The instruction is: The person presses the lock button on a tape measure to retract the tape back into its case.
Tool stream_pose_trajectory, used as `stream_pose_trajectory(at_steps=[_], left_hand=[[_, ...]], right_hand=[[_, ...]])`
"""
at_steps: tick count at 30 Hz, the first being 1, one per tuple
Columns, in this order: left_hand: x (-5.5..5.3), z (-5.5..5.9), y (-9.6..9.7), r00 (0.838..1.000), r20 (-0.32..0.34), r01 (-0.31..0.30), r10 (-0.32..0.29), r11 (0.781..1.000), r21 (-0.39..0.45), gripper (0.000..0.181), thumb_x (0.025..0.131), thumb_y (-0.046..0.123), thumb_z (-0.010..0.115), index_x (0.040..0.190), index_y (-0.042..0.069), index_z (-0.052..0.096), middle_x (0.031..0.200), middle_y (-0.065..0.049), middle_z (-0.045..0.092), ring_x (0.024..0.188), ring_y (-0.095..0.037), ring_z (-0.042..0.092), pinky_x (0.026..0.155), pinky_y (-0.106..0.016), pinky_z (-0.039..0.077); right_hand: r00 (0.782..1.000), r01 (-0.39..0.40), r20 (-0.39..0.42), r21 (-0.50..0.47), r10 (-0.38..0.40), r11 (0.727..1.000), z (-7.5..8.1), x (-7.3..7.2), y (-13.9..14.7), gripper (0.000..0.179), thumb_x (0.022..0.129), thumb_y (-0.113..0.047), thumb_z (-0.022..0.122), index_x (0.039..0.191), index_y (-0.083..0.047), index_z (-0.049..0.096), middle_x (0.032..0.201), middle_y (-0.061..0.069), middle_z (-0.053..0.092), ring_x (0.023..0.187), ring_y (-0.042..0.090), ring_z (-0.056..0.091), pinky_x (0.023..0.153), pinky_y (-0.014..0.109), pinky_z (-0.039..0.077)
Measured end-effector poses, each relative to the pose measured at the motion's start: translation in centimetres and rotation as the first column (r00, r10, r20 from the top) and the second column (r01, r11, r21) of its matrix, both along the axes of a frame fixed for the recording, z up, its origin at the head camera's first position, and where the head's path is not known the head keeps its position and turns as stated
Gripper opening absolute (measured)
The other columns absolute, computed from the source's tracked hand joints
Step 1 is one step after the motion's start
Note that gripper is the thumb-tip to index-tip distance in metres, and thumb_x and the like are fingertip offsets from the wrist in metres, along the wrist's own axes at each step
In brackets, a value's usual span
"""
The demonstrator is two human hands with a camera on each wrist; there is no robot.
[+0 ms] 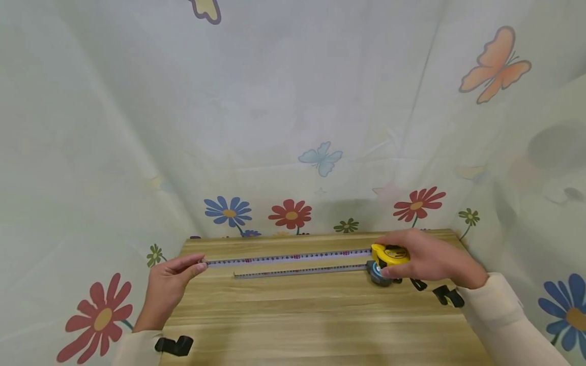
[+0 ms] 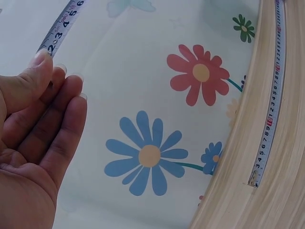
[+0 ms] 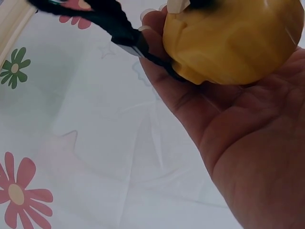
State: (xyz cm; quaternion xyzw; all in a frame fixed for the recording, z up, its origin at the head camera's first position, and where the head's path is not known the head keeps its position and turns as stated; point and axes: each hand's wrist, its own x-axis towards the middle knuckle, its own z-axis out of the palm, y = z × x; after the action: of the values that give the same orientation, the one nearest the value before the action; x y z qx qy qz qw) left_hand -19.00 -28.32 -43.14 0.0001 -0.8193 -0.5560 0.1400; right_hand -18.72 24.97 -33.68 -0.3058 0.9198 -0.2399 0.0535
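Observation:
My right hand (image 1: 430, 254) grips a yellow tape measure (image 1: 389, 255) by its case. From its mouth a long blade (image 1: 274, 258) runs out to the left. At that far end my left hand (image 1: 169, 284) pinches the blade's tip between thumb and fingers. Held up off the table, the blade (image 2: 64, 26) looks straight. Just below it in the head view, a grey and blue tape measure (image 1: 376, 277) lies on the table, its shorter blade (image 1: 297, 271) drawn out leftward, roughly parallel. A black wrist strap (image 3: 102, 19) hangs from the yellow case.
The wooden table (image 1: 293, 315) ends at the back against a pale curtain (image 1: 274, 101) printed with flowers and butterflies. The curtain also closes in both sides. A dark band with a small mount (image 1: 174, 345) sits on each wrist.

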Motion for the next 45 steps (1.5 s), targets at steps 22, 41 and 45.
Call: stream_pose_trajectory(at_steps=[22, 41, 45], left_hand=[[0.7, -0.1, -0.5, 1.0, -0.01, -0.022, 0.021, 1.0, -0.018, 0.036, 0.096, 0.022, 0.077, 0.126, 0.002, 0.075, 0.102, 0.022, 0.077, 0.092, 0.005, 0.073, 0.079, -0.013, 0.059], [0.1, -0.1, 0.0, 1.0, -0.031, -0.001, 0.001, 1.0, -0.003, 0.035, 0.096, 0.018, 0.077, 0.126, 0.0, 0.074, 0.1, 0.024, 0.077, 0.091, 0.004, 0.073, 0.079, -0.013, 0.059], [0.1, -0.1, 0.1, 1.0, -0.023, 0.006, -0.006, 1.0, 0.0, 0.034, 0.096, 0.017, 0.077, 0.125, 0.0, 0.074, 0.099, 0.024, 0.077, 0.091, 0.006, 0.073, 0.079, -0.013, 0.059]], right_hand=[[0.999, -0.041, 0.006, 0.005, 0.041, 0.999, -0.3, -0.9, -1.3, 0.052, 0.089, -0.039, 0.082, 0.133, -0.013, 0.069, 0.095, -0.009, 0.063, 0.079, 0.008, 0.055, 0.067, 0.023, 0.049], [0.999, -0.052, 0.015, -0.009, 0.052, 0.999, 0.1, -0.7, -1.6, 0.056, 0.09, -0.038, 0.081, 0.135, -0.009, 0.068, 0.099, -0.005, 0.065, 0.083, 0.01, 0.054, 0.069, 0.023, 0.048], [0.999, -0.04, 0.022, -0.001, 0.04, 0.999, -0.1, -0.5, -1.6, 0.054, 0.09, -0.038, 0.081, 0.135, -0.01, 0.068, 0.098, -0.007, 0.064, 0.082, 0.01, 0.055, 0.069, 0.023, 0.049]])
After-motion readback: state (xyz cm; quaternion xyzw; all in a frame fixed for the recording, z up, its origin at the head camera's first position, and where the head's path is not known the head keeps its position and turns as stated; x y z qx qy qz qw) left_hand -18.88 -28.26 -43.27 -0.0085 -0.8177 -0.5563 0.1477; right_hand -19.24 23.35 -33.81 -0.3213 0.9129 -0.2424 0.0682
